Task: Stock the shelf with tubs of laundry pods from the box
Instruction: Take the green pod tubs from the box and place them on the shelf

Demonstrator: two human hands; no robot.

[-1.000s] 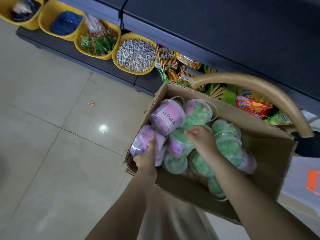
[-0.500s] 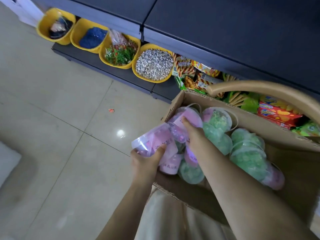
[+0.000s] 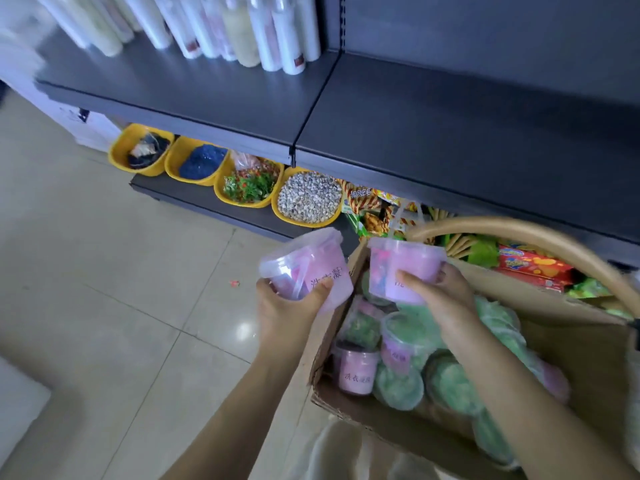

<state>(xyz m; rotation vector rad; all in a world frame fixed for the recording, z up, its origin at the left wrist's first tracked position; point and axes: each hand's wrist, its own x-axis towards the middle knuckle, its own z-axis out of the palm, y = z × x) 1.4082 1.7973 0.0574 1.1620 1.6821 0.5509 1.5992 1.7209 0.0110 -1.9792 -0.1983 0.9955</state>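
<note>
Lower right of the frame: cardboard box [image 3: 346,401] crowded with green and pink tubs [image 3: 398,355], lids on, lying at all angles. Just above, clear of the pile: right hand [image 3: 438,299] clenched around a pink tub [image 3: 403,271], thumb across the front, fingers behind, thin bail handle standing up over the lid. Left of centre, over the floor [image 3: 121,306]: left hand [image 3: 287,308] wrapped around a second pink tub [image 3: 308,268], tilted, lid toward the upper left, cupped from below at the narrow base.

Likely light, thin-walled clear plastic, smooth and a little slippery, apt to flex if squeezed hard; contents loose, so prone to shifting on tilt. Best held around the body under the lid rim, where the flare stops a slide, or carried by the bail.

Farther, across the top of the frame: dark shelf [image 3: 450,126], right bay bare, white bottles [image 3: 263,32] in the left bay. Probably the place for both tubs, set upright.
</note>
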